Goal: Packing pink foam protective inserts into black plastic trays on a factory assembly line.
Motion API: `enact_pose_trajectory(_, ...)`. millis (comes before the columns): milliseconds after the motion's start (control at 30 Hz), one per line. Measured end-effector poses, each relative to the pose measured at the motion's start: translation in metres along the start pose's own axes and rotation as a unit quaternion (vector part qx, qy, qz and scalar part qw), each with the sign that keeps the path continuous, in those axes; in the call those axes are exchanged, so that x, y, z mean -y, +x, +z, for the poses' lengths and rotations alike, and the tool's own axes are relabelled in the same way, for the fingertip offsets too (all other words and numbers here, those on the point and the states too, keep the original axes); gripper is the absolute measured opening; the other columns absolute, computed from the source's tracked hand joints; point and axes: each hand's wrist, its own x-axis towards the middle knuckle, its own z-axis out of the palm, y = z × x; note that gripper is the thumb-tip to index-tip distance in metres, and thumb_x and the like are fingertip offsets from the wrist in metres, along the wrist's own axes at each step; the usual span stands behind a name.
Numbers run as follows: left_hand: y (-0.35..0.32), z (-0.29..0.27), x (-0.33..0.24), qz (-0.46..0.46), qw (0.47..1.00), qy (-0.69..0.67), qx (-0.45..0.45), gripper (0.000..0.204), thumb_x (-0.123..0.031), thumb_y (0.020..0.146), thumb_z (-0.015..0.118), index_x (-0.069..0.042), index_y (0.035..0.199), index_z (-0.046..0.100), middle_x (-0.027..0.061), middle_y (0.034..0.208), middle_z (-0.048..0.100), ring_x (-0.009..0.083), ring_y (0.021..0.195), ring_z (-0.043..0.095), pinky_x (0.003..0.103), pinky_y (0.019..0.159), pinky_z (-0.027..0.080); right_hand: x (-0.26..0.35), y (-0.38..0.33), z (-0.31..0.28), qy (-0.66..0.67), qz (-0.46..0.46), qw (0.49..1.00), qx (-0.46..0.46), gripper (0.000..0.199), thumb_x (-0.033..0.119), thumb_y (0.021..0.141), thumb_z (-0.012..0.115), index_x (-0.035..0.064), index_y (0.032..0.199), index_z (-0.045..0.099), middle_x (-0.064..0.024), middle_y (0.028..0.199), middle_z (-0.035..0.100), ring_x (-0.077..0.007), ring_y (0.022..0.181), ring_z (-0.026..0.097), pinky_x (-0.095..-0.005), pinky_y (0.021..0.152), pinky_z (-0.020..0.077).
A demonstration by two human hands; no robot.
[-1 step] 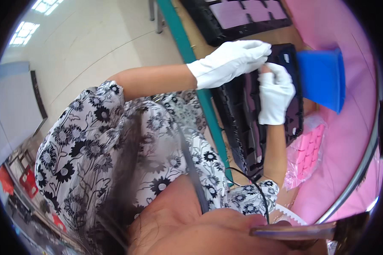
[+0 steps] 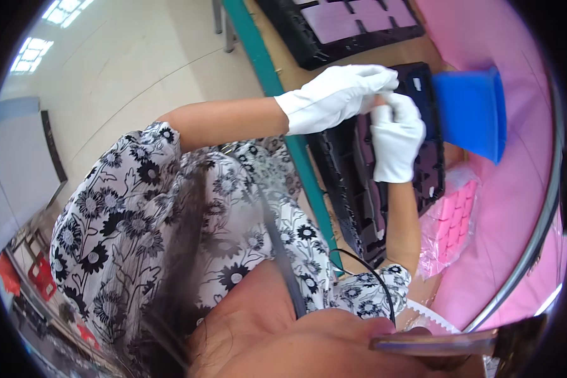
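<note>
My left hand point(image 2: 334, 97), in a white glove, reaches over a black tray from the left, its fingers stretched forward and pressed together at the tips. My right hand point(image 2: 398, 140), also in a white glove, comes up from below with its fingers curled in a pinch. A bare fingertip shows where the two hands meet. Whatever lies between the fingers is hidden or too small to make out. Below both hands sits the black compartment tray point(image 2: 431, 160) with purplish sections and dark dividers.
A second black tray with pink-purple panels point(image 2: 340, 25) lies farther up the table. Beside the near tray stand a blue bin point(image 2: 469, 113) and pink blocks in clear plastic point(image 2: 453, 214). A green edge point(image 2: 258, 50) borders the table; a black cable point(image 2: 375, 268) hangs near my right sleeve.
My right hand has shifted slightly left, closer to my left hand. The whole view has also moved a little.
</note>
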Motion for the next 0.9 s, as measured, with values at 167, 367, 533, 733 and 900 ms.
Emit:
enact_pose_trajectory(167,0.001,-0.023,0.013,0.012,0.997,-0.056,0.056,0.034,-0.014,0.096,0.043,0.005,0.124,0.047,0.0137,0.123,0.052,0.018,0.115,0.05,0.03,0.1,0.039,0.022,0.005,-0.002,-0.04,0.087,0.991,0.097,0.006,0.008,0.076,0.068,0.0066,0.082,0.066,-0.0096,0.08,0.063,-0.0232,0.072,0.062,-0.0293,0.066,0.0483)
enact_pose_trajectory(367,-0.021,-0.018,0.005,-0.013,0.994,-0.063,0.086,0.036,-0.013,0.095,0.045,0.008,0.124,0.044,0.0189,0.123,0.052,0.0242,0.111,0.055,0.029,0.097,0.045,-0.052,0.043,-0.056,-0.117,0.029,0.992,0.028,0.011,0.004,0.082,0.062,0.0034,0.092,0.067,-0.0095,0.087,0.066,-0.0177,0.078,0.063,-0.0275,0.072,0.049)
enact_pose_trajectory(533,-0.027,-0.012,0.0,-0.059,0.993,-0.016,0.099,0.034,-0.019,0.095,0.047,0.004,0.121,0.05,0.0156,0.116,0.058,0.0198,0.102,0.06,0.026,0.086,0.049,-0.113,0.055,-0.072,-0.187,-0.008,0.972,0.142,0.018,0.0,0.08,0.062,0.0032,0.097,0.066,-0.0093,0.094,0.066,-0.018,0.084,0.063,-0.0264,0.078,0.0488)
enact_pose_trajectory(733,-0.036,-0.009,-0.008,-0.088,0.991,0.002,0.104,0.039,-0.025,0.094,0.051,0.001,0.122,0.051,0.0123,0.113,0.06,0.0141,0.096,0.061,0.021,0.08,0.05,-0.116,0.071,-0.066,-0.161,-0.022,0.964,0.212,0.015,0.004,0.078,0.064,0.0059,0.093,0.065,-0.0113,0.091,0.064,-0.0266,0.085,0.062,-0.0308,0.075,0.048)
enact_pose_trajectory(900,-0.05,-0.004,-0.014,-0.093,0.988,0.004,0.121,0.039,-0.026,0.094,0.052,0.001,0.121,0.052,0.0122,0.112,0.06,0.0147,0.096,0.061,0.022,0.081,0.05,-0.099,0.082,-0.07,-0.187,-0.06,0.947,0.253,0.012,0.006,0.077,0.063,0.0066,0.089,0.064,-0.0105,0.088,0.063,-0.028,0.082,0.061,-0.0329,0.072,0.0482)
